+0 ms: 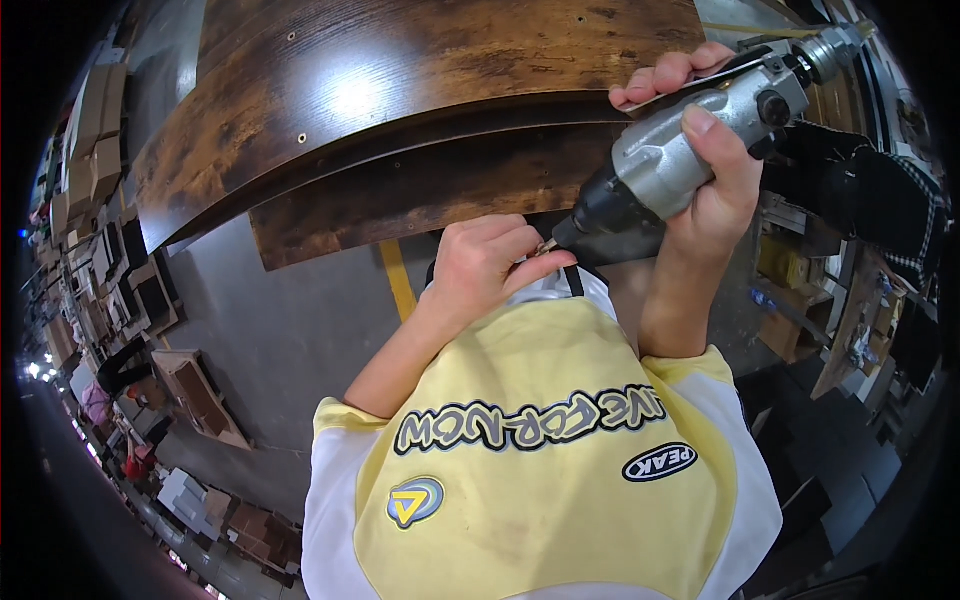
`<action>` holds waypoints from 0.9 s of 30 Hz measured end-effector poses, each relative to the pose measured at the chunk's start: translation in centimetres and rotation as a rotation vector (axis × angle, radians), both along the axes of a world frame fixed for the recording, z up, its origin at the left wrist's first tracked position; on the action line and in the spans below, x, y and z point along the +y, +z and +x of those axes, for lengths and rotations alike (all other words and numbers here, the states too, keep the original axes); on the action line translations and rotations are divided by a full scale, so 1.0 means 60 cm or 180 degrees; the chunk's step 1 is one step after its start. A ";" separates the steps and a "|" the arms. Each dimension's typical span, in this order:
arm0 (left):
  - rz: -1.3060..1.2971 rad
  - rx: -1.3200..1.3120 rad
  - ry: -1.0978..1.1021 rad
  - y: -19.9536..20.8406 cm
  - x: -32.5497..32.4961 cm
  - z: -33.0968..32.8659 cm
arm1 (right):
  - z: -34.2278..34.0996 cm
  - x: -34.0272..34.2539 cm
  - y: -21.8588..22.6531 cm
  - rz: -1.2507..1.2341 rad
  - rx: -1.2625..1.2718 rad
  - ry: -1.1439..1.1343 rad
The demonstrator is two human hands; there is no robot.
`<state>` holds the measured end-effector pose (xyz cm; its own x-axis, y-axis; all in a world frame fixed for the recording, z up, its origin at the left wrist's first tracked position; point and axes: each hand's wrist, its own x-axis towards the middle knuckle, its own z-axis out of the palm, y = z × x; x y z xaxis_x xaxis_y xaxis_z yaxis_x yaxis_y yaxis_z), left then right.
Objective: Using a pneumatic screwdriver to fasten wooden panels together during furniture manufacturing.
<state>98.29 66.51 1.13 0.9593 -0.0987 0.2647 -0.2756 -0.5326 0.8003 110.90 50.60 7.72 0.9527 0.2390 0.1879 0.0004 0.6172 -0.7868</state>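
My right hand (725,160) is wrapped round the silver body of an air screwdriver (660,155), whose black nose slants down to the left. A hose fitting (830,52) sits on its upper right end. At the tip of the tool, my left hand (487,260) is closed, thumb and fingers pinched together. A small brass-coloured piece shows at the tip between the fingers, too small to name for certain. Both hands are just in front of my body, by the near edge of a dark brown wood-grain panel (450,65) with small holes in its top.
Below the top panel runs a second wood-grain board (400,185). Grey floor with a yellow stripe (397,280) lies underneath. Cardboard boxes (95,150) and stacked boards stand at the left. On the right are dark cloth (850,190) and a cluttered shelf (790,290).
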 end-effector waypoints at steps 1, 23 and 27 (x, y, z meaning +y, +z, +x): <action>0.0089 -0.0029 -0.0004 0.000 0.003 0.002 | 0.003 0.003 -0.002 -0.0048 -0.0030 0.0031; 0.0104 0.0142 -0.0051 0.014 0.016 0.089 | 0.071 0.011 -0.006 -0.0221 -0.0448 -0.0412; 0.0401 -0.0248 0.0144 0.013 -0.001 0.160 | 0.123 0.000 0.009 -0.0351 -0.0905 -0.0582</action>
